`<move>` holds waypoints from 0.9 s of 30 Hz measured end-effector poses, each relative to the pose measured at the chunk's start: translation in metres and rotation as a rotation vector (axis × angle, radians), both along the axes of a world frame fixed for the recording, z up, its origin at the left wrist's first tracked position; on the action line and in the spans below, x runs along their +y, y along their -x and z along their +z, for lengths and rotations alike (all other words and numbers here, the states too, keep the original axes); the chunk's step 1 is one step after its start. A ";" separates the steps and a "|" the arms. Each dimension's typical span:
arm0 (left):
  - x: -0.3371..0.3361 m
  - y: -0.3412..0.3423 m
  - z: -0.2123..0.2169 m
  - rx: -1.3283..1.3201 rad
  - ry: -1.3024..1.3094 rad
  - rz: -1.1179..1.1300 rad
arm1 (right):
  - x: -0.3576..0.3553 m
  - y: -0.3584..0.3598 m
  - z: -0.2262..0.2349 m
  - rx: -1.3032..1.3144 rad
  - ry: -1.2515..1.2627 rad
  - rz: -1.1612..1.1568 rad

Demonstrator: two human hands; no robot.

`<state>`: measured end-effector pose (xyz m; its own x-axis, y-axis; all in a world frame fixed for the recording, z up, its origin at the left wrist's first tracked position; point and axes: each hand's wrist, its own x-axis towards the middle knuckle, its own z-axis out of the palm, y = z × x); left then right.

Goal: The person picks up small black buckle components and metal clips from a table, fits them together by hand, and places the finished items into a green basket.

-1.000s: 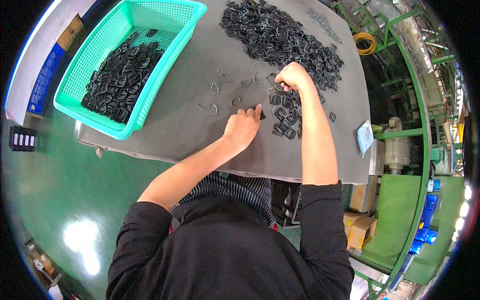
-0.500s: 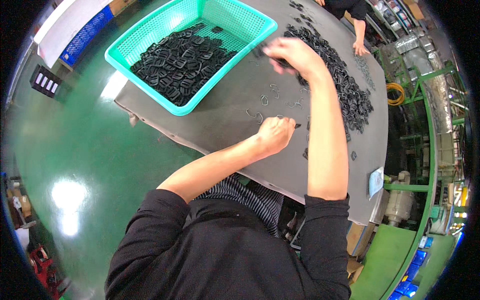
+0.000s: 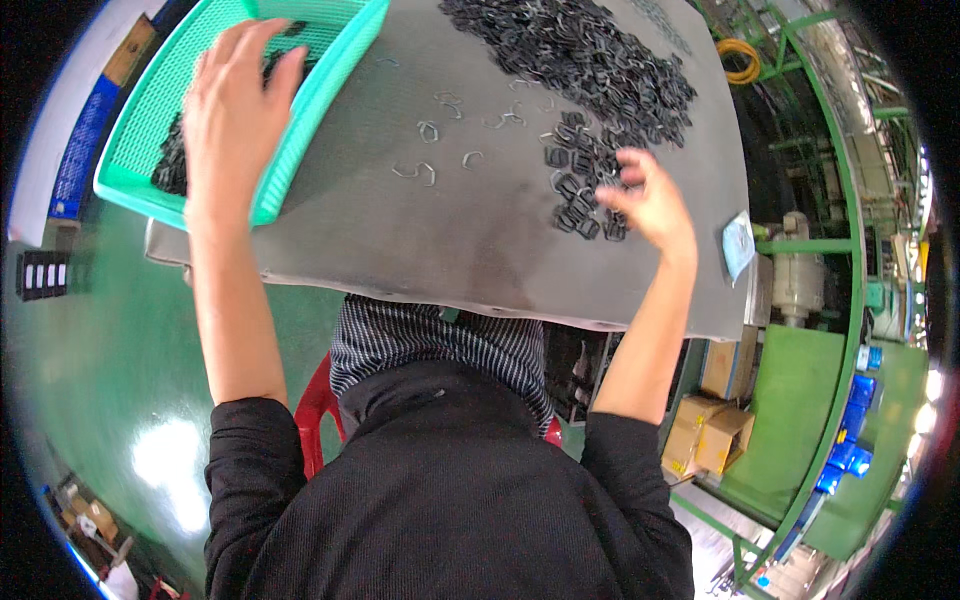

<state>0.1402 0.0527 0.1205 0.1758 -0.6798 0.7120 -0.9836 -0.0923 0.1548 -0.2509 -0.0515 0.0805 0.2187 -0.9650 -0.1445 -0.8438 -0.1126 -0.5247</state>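
Over the green plastic basket (image 3: 330, 95) at the upper left, my left hand (image 3: 235, 120) hangs with its thumb and fingers apart, hiding much of what lies inside. Black plastic buckles (image 3: 172, 165) show in the basket beside my wrist. Across the table, my right hand (image 3: 650, 205) reaches to a small cluster of black buckles (image 3: 575, 185); its fingers are spread, slightly blurred, with nothing visible between them. That cluster joins a larger heap of black buckles (image 3: 580, 60) farther back. Bent metal wire pieces (image 3: 428, 131) lie scattered between the basket and the heap.
The grey-covered table (image 3: 440, 230) has its near edge just ahead of my lap. A pale blue packet (image 3: 738, 245) lies at its right edge. Green metal framing (image 3: 850, 200) stands to the right, cardboard boxes (image 3: 707, 435) below it. Part of a red stool (image 3: 318, 415) shows beside me.
My left hand has moved from the table to over the basket and opened. My right hand has come nearer, down to the buckle cluster. The view has shifted, and the other person is out of sight.
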 end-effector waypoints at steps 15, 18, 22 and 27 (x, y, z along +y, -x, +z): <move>-0.054 0.112 -0.136 0.584 -0.356 -0.529 | -0.007 -0.040 -0.062 -0.547 -0.318 0.076; -0.064 0.109 -0.138 0.570 -0.348 -0.469 | -0.013 -0.020 -0.058 -0.234 -0.080 -0.095; -0.087 0.149 -0.127 0.439 -0.355 -0.491 | -0.054 -0.010 -0.050 0.058 0.182 -0.109; -0.129 0.200 -0.134 0.285 -0.287 -0.641 | -0.126 -0.030 -0.087 0.225 0.126 -0.079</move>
<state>-0.0597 -0.0767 -0.0134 -0.1659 -0.8627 0.4777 -0.7839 0.4093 0.4669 -0.2212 -0.1774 -0.0067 0.1182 -0.9913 -0.0588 -0.9463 -0.0944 -0.3093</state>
